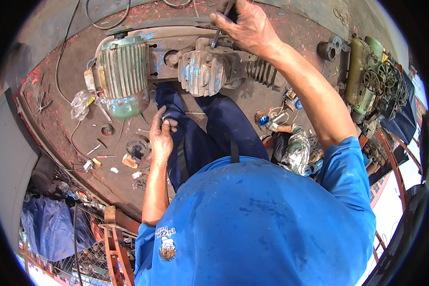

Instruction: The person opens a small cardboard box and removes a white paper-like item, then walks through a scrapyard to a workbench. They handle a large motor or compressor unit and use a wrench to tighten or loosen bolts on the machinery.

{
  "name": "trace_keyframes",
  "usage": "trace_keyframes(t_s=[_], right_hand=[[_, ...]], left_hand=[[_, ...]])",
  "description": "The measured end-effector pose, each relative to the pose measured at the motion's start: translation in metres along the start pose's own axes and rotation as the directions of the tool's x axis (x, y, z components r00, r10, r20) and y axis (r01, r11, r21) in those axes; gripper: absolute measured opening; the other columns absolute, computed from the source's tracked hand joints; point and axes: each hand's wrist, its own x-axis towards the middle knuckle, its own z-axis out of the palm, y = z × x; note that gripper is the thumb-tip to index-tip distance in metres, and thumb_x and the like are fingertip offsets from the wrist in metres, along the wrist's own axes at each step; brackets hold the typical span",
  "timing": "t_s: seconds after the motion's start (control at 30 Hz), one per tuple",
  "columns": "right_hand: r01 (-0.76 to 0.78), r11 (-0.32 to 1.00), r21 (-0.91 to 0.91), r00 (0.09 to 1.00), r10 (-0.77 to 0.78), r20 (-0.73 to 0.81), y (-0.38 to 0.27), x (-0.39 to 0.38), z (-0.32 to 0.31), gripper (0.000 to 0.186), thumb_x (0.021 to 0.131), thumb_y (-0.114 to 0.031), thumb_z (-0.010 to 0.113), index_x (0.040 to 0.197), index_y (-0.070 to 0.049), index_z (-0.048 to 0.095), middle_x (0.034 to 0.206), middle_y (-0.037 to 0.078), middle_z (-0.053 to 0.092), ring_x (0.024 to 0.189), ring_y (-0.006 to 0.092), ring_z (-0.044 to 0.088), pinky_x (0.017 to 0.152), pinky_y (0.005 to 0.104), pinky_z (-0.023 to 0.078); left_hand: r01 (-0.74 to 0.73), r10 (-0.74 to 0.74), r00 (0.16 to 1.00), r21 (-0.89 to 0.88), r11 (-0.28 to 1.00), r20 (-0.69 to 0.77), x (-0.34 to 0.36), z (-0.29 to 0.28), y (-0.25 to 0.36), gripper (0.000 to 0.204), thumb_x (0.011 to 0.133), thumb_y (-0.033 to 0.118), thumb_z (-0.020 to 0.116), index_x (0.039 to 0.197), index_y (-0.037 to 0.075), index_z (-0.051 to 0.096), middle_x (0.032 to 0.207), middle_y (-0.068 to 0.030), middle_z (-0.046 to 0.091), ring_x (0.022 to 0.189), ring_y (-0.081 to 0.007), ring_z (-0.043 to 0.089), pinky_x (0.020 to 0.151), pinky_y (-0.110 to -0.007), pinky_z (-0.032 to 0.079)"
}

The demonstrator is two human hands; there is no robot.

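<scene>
My right hand (252,29) is closed around a dark metal hand tool (216,37), whose exact kind I cannot make out. Its narrow end points down at the top of a finned compressor pump (202,74), which has blue and grey paint. Lower down, over my trouser leg, my left hand (163,132) is closed, thumb against fingers, and a small pale bit shows there, too small to name. Left of the pump, on the same metal base (161,62), sits a green finned electric motor (124,66).
Small parts and hand tools lie on the floor at left, beside a round metal part (137,147) and a clear plastic bag (82,104). More machinery (374,78) stands at far right. A cable (58,71) runs along the left; an orange metal frame (117,245) stands at lower left.
</scene>
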Motion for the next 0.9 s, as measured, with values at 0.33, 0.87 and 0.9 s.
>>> trace_keyframes(t_s=[0.33,0.87,0.9], right_hand=[[-0.164,0.956,0.242,0.982,0.181,-0.049,-0.038,-0.047,-0.037,0.019,0.092,-0.021,0.067,0.094,-0.003,0.061,0.075,0.010,0.066,0.066,0.0256,0.067,0.060,0.0344,0.053],[-0.720,0.457,0.522,0.634,0.738,0.228,0.047,0.004,0.003,0.027,0.097,-0.022,0.052,0.079,-0.004,0.062,0.064,0.008,0.063,0.046,0.0144,0.055,0.042,0.0280,0.043],[-0.505,0.799,0.327,0.862,0.486,0.144,0.016,-0.003,-0.007,0.018,0.094,-0.021,0.058,0.085,-0.006,0.061,0.071,0.006,0.065,0.057,0.0166,0.060,0.051,0.0292,0.048]], left_hand=[[0.035,-0.035,0.998,-0.005,0.999,0.046,0.001,-0.015,-0.016,0.027,0.101,0.007,0.044,0.122,0.000,0.059,0.092,-0.0071,0.068,0.076,-0.0112,0.060,0.073,-0.025,0.050],[0.216,-0.222,0.974,-0.118,0.969,-0.044,0.004,-0.023,-0.048,0.019,0.096,0.010,0.048,0.104,0.003,0.063,0.073,-0.0017,0.062,0.056,-0.0076,0.050,0.050,-0.023,0.038],[0.210,-0.216,0.975,-0.115,0.971,-0.044,0.005,-0.021,-0.049,0.019,0.096,0.010,0.048,0.104,0.003,0.063,0.073,-0.0017,0.062,0.057,-0.0076,0.050,0.050,-0.023,0.038]])
